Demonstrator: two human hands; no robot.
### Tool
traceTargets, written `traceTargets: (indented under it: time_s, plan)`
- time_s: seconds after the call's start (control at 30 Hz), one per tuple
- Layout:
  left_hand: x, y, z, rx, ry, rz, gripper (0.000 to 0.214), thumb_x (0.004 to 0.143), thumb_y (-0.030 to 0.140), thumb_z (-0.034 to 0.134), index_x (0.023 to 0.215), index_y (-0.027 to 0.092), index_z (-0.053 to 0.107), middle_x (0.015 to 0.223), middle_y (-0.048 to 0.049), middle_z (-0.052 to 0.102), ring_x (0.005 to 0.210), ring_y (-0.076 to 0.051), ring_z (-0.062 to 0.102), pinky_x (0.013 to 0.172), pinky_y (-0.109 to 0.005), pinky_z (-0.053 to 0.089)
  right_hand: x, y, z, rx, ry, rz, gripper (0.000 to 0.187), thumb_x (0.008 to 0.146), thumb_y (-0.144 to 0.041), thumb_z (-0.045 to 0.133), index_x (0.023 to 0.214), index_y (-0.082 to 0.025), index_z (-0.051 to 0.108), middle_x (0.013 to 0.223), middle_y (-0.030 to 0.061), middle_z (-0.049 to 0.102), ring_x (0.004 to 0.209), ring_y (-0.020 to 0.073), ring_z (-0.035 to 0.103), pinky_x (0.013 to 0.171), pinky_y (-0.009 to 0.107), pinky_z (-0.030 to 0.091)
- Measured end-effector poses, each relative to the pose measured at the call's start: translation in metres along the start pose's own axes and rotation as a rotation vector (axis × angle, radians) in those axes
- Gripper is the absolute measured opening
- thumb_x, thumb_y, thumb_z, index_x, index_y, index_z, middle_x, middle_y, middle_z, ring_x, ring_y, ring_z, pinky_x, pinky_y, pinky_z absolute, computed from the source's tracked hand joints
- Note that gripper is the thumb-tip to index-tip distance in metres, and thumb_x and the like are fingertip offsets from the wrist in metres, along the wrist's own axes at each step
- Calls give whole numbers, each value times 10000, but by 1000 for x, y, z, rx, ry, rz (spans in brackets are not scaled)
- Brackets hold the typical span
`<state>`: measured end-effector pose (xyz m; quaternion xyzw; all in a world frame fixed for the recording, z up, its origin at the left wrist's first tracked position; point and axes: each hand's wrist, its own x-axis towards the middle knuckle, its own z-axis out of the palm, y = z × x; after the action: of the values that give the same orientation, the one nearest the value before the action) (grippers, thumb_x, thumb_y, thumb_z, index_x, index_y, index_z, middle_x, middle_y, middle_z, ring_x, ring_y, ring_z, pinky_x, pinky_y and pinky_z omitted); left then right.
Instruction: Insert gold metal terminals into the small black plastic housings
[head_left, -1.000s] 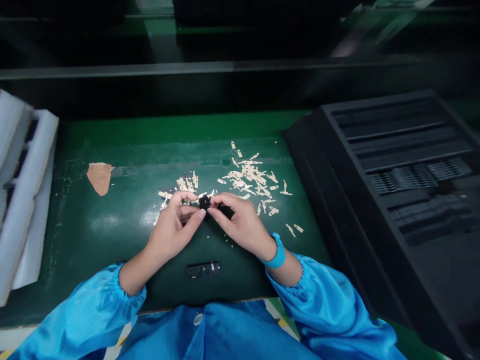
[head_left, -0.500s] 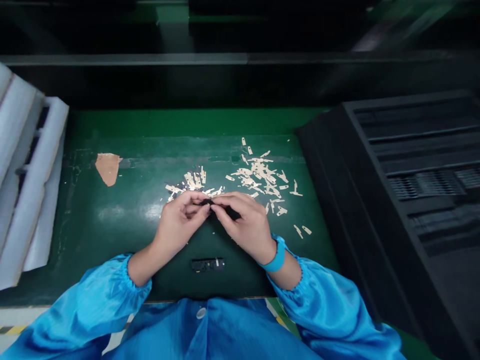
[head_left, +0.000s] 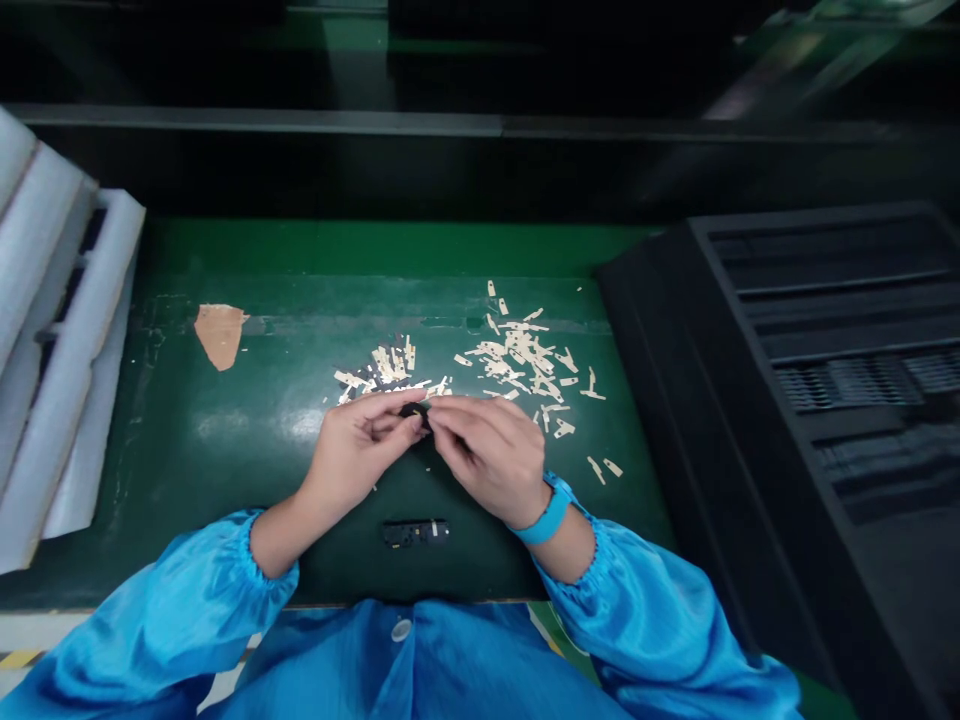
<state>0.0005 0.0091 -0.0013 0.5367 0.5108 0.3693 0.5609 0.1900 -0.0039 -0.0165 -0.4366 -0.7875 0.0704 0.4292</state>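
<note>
My left hand [head_left: 358, 440] is closed, pinching a small black part [head_left: 412, 410] between thumb and fingers. The part is mostly covered, so its exact kind does not show. From the other side, my right hand [head_left: 495, 450] has its thumb and fingertips pressed together at the part's right end. Nearer my body, a flat black electronic module [head_left: 415, 532] with small gold and white spots lies on the green table. Just beyond my hands is a heap of small cream and dark strips [head_left: 386, 365].
A larger scatter of cream tabs [head_left: 525, 350] lies to the right on the green table mat [head_left: 300, 300]. A torn brown piece [head_left: 220, 336] is at the left. White foam trays [head_left: 82, 370] stand at the left edge, a big black slotted tray [head_left: 652, 330] at the right.
My right hand's fingers have shifted slightly and straightened at the part's right end, uncovering more of it. My left hand keeps its pinch. The module on the table stays put.
</note>
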Motion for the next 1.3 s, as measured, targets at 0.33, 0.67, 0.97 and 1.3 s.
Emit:
traceTargets:
  time_s: [0.33, 0.67, 0.97, 1.3]
  plan:
    - [-3, 4, 4, 84, -12, 103, 241, 875, 204, 701, 1101, 221, 782, 1050, -40, 815, 822, -154, 788, 797, -251, 663, -4, 3, 1, -35, -46, -74, 223, 947, -125, 657, 1127, -241, 719, 1092, 63, 810, 919, 198, 783, 783, 350, 581]
    - [-1, 6, 1, -115, 3, -20, 168, 838, 257, 779, 996, 205, 802, 801, -23, 817, 733, -165, 791, 726, -245, 661, -8, 5, -1, -22, -7, -139, 353, 945, -88, 668, 1240, -281, 689, 1207, 65, 781, 971, 196, 784, 792, 357, 594]
    - [-3, 7, 2, -140, 43, 10, 155, 847, 254, 786, 995, 212, 808, 918, -31, 833, 783, -172, 803, 763, -259, 675, -6, 4, -1, -1, -9, -131, 342, 960, -103, 650, 1257, -270, 684, 1237, 70, 767, 966, 177, 783, 789, 343, 598]
    - [-6, 8, 2, 14, 58, 94, 236, 850, 200, 733, 1078, 196, 792, 939, -31, 833, 769, -159, 801, 730, -226, 671, -2, 3, -2, 11, 35, -131, 300, 936, -103, 689, 1190, -261, 707, 1160, 57, 797, 930, 177, 788, 750, 314, 593]
